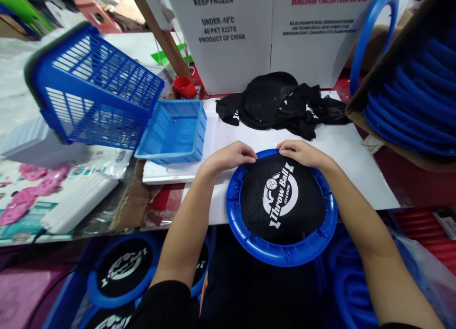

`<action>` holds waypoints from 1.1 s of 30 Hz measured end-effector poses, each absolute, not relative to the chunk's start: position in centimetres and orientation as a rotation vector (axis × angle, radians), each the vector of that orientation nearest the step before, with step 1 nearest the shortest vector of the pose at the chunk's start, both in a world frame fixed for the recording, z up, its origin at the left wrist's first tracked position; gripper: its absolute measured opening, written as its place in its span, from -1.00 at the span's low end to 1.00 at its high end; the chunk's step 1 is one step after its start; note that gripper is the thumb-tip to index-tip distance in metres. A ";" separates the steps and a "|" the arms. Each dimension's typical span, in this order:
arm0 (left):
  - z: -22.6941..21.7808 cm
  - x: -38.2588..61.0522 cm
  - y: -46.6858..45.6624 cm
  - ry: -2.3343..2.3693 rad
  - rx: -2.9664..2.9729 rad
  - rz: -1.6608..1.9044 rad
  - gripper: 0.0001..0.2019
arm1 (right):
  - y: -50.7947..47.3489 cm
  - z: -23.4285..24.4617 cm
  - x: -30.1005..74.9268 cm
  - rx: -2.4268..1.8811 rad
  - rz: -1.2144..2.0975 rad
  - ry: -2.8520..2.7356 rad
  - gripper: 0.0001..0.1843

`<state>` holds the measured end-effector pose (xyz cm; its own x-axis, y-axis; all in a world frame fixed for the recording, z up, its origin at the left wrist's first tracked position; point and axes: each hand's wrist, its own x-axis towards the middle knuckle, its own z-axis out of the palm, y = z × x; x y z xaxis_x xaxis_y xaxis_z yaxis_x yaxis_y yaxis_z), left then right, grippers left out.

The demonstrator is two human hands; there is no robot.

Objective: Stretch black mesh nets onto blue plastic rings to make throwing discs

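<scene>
Left hand (235, 156) and right hand (302, 152) both pinch the black printed mesh disc (285, 203) along the round blue plastic ring (281, 255)'s far rim, I think; stretch it evenly.

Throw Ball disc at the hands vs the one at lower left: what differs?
The left hand and right hand touch the held disc; the lower-left disc lies below table level, untouched.
The held disc's ring shows ribs and notches; the lower-left disc's ring looks smooth.
Both: blue ring, black centre, white Throw Ball print.
</scene>
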<state>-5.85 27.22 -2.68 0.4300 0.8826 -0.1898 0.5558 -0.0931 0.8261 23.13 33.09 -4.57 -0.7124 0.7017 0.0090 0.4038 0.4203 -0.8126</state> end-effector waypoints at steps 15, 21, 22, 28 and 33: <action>-2.0 -4.9 26.4 1.293 1.839 0.430 -0.84 | 33.2 -4.2 22.5 -1.021 1.096 -2.357 -0.87; -2.4 -3.2 26.1 1.359 1.840 0.569 -0.90 | 32.4 -4.4 21.7 -0.799 0.963 -2.419 -0.79; -2.4 -3.1 26.1 1.358 1.843 0.575 -0.90 | 32.4 -4.4 21.5 -0.734 0.951 -2.451 -0.80; -2.5 -3.2 26.4 1.325 1.744 0.566 -0.89 | 32.5 -4.7 21.0 -0.651 0.905 -2.472 -0.78; -2.6 -2.9 26.6 1.373 1.616 0.598 -0.91 | 32.4 -4.7 20.7 -0.664 0.827 -2.495 -0.76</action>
<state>-2.86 26.55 -2.63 0.2645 0.9464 -0.1855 0.5085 0.0266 0.8606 20.75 32.44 -4.68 -0.7942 0.5575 0.2416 0.3029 0.7080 -0.6379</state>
